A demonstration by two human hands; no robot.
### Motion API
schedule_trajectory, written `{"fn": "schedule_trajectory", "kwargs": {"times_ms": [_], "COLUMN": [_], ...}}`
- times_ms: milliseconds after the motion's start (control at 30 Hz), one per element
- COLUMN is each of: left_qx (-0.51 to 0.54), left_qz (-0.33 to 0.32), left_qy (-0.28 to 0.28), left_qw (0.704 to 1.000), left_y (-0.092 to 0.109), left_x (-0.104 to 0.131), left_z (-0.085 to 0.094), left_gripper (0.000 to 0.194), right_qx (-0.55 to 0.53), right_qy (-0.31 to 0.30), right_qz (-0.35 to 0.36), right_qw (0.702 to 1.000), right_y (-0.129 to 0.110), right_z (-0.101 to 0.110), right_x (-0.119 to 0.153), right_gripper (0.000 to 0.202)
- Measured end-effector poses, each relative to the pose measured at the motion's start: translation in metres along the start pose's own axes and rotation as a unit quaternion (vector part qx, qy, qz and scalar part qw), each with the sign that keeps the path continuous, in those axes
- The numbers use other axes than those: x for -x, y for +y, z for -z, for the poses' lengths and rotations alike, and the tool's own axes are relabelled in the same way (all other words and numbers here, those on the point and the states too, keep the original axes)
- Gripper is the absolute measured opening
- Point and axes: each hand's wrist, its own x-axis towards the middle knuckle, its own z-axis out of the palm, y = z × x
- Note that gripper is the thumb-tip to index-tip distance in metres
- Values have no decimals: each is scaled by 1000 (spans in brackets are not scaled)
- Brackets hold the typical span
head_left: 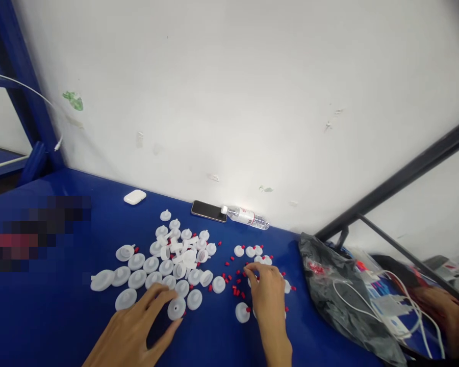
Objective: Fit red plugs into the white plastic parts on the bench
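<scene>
My left hand [137, 326] is at the lower middle, thumb and forefinger closed on the edges of a white round plastic cap [176, 308] with a small dark hole in its centre. A bit of red shows by the thumb. To the right, my right hand [266, 293] reaches down with thumb and fingertips pinched together among small red plugs [235, 291]. What lies between its fingertips is hidden. White caps with red plugs at their edges, such as this cap [242, 312], lie around and partly beneath the right hand. Several plain white caps [150, 264] are heaped beyond the left hand.
Along the wall lie a white earbud case [135, 197], a dark phone [208, 211] and a clear water bottle [248, 218] on the blue table [80, 219]. A grey plastic bag [329, 300] and white cables sit at the right. Another person's arm [439, 306] shows at far right.
</scene>
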Motion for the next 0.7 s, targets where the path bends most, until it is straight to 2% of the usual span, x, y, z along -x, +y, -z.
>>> {"fn": "schedule_trajectory", "kwargs": {"times_ms": [167,467,700], "left_qx": [17,43,71], "left_qz": [26,37,25], "left_qy": [-4,9,-1], "left_qw": [999,998,997], "left_y": [-3,-4,-1], "left_x": [0,2,3], "left_z": [-2,-3,2], "left_gripper": [18,24,33], "right_qx": [18,-29,-127], "right_qy": [-6,18,66], "right_qz": [-3,33,4], "right_qw": [1000,999,990], "right_y": [0,6,-10], "right_z": [4,0,26], "right_x": [3,1,34], "right_gripper": [13,21,36]}}
